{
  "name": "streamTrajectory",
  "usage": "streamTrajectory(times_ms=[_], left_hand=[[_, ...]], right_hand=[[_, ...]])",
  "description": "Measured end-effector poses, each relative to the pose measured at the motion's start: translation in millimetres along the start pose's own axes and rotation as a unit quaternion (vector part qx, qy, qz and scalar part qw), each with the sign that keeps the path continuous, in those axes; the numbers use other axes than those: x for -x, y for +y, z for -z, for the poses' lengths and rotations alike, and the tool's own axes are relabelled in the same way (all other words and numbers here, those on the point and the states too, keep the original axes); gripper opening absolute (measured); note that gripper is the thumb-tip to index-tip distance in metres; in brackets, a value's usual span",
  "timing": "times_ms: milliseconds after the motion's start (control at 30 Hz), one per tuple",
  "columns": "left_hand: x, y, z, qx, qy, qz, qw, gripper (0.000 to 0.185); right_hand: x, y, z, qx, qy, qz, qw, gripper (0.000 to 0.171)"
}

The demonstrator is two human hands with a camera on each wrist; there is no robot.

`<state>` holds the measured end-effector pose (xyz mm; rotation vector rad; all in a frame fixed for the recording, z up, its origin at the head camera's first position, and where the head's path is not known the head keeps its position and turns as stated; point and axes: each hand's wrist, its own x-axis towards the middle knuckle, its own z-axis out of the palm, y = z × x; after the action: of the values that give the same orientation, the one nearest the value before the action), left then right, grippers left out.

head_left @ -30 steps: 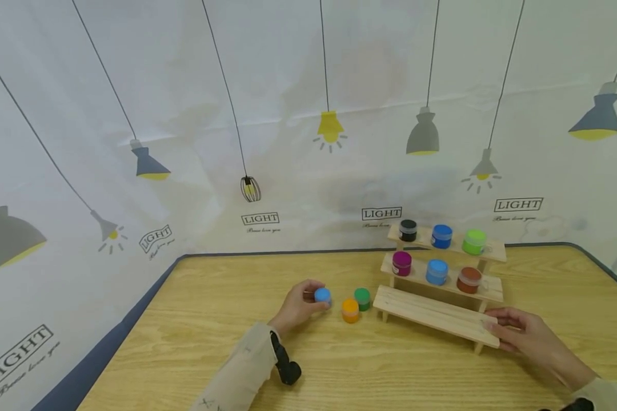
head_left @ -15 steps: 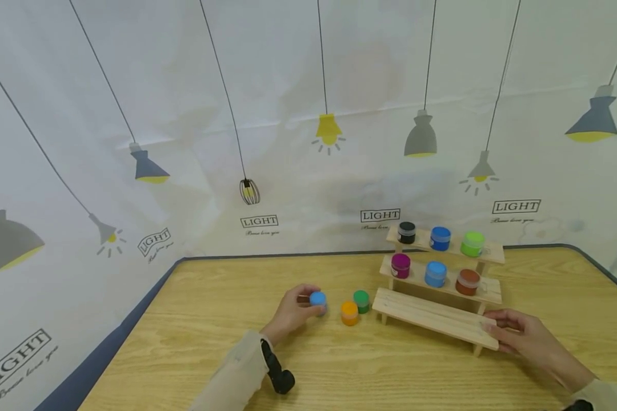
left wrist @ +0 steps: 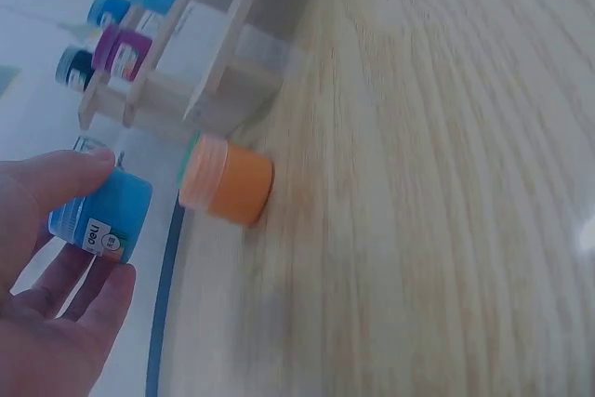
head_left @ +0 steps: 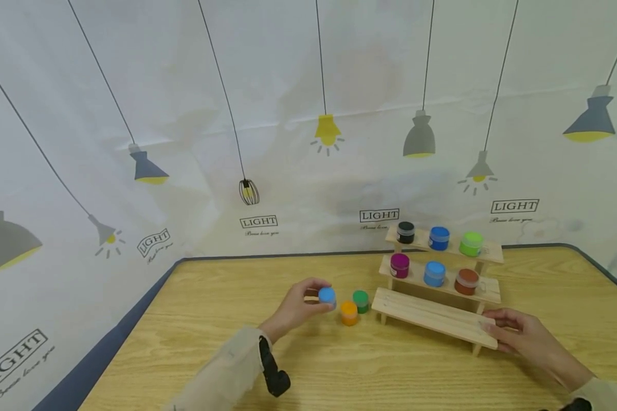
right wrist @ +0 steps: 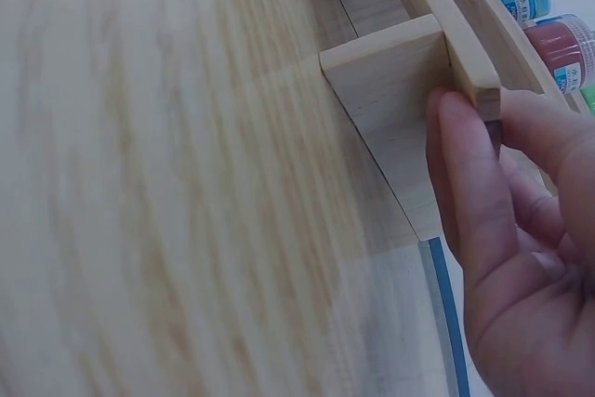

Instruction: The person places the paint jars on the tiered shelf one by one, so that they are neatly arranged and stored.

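Left hand (head_left: 297,305), fingers curled around blue paint jar (head_left: 327,295), raised just above desk (head_left: 195,342), near orange paint jar (head_left: 348,312) and green paint jar (head_left: 360,300). Right hand (head_left: 524,338), fingers pinching right end of three-tier wooden rack's (head_left: 432,315) lowest shelf.

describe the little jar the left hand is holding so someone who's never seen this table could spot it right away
Find the three-step wooden rack on the right of the wooden table; its bottom step is bare. Left of it stand a green jar and an orange jar. Further left, the left hand grips the light blue jar, the only loose jar that is blue and held in fingers.
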<state>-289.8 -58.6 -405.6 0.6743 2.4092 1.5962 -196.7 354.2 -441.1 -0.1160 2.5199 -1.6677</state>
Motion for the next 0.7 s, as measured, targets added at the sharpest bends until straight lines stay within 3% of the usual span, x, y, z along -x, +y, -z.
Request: streamTrajectory(times_ms=[233, 700], left_hand=[[-4.8, 20.3, -18.9, -0.005, -0.036, -0.022, 0.9991, 0.036], [-14.0, 38.8, -77.5, 0.026, -0.081, -0.067, 0.9941, 0.037]], right_hand=[[-1.5, 0.8, 1.6, -0.005, -0.007, -0.007, 1.000, 0.048], [-2.1, 3.3, 2.3, -0.005, -0.008, -0.004, 1.000, 0.047]])
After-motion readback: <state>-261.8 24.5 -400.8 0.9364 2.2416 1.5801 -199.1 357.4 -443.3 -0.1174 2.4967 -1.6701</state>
